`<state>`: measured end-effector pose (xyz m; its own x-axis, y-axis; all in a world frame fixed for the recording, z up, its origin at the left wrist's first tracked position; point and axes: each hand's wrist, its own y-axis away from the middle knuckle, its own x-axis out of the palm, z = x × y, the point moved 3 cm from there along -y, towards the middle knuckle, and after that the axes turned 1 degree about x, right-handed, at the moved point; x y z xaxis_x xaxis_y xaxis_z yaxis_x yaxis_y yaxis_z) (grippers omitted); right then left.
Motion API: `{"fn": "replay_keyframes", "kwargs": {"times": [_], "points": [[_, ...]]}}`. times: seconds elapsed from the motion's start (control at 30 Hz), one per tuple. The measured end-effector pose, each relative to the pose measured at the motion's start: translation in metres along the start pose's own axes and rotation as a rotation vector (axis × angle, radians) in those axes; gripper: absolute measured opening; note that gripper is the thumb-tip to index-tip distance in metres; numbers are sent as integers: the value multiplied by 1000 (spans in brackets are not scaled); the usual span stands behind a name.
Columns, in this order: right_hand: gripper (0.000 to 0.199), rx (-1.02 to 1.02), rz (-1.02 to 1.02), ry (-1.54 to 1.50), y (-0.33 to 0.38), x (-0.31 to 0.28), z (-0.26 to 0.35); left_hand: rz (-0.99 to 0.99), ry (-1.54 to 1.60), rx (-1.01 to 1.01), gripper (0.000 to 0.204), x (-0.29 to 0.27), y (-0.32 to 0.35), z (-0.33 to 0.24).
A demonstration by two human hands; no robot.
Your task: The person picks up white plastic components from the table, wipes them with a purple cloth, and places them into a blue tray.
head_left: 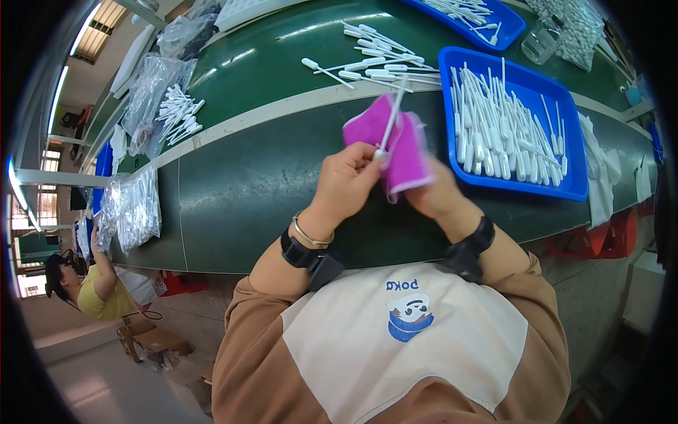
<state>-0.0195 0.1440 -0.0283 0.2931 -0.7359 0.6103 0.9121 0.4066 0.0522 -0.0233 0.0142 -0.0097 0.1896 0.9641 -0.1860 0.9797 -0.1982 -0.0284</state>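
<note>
Between the thumb and fingers of my left hand (346,178), which is closed, is the bulb end of a white plastic dropper pipette (392,126). Its thin stem points up and away from me. My right hand (439,194) grips a magenta cloth (409,159), which lies around and behind the pipette; this hand is slightly blurred and partly covered by the cloth. Right of my hands stands a blue tray (578,159) holding many white pipettes (494,134), mostly with their bulbs toward me. Beyond the cloth, more loose pipettes (378,55) lie on the green conveyor surface.
A second blue tray (510,27) with pipettes sits at the far right, near a bag of white pieces (571,32). White cloth (599,169) hangs beside the near tray. Bagged pipettes (138,212) rest at the left table end, where another person (99,290) works.
</note>
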Motion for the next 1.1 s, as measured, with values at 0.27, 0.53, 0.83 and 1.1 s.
{"fn": "replay_keyframes", "kwargs": {"times": [0.27,0.53,0.83,1.1], "points": [[24,-217,-287,61,-15,-14,22,-62,-665,501,13,31,6,5],[23,-271,-126,101,10,-3,28,236,789,-265,13,34,5,15],[23,-392,-313,-230,6,-17,56,613,904,-409,17,31,7,17],[21,-403,-344,-103,-1,-28,52,110,-157,99,17,21,1,2]]}}
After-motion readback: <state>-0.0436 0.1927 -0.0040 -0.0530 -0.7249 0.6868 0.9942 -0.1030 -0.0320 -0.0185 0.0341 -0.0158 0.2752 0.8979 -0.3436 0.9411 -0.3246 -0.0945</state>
